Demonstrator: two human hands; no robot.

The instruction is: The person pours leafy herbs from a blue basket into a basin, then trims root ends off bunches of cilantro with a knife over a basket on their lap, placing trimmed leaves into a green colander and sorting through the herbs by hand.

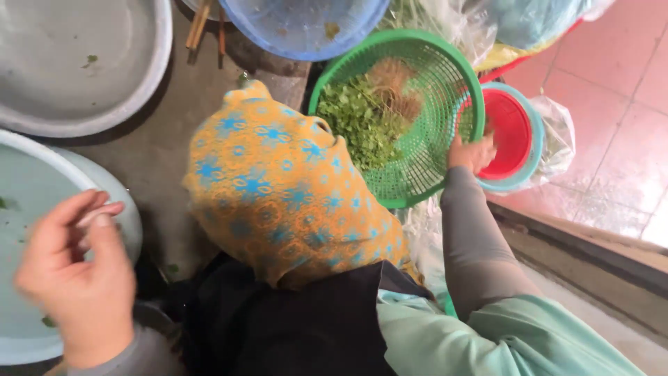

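Observation:
My right hand (472, 153) grips the near right rim of a tilted green plastic basket (417, 38). Inside the basket lies a heap of leafy green herbs (358, 122) with brownish roots (393, 87) at the top. My left hand (76, 278), blurred and with its fingers loosely curled, hovers with nothing in it over a pale blue basin (21, 209) at the lower left. My knee, covered in orange cloth with blue flowers (278, 188), rises between the two hands.
A red bowl (511, 129) sits in a teal one (536, 150) right of the basket. A blue basket (306, 28), wooden sticks (198, 24) and a grey basin (76, 63) lie along the top. Plastic bags (480, 28) and pink floor tiles (619, 83) are at the upper right.

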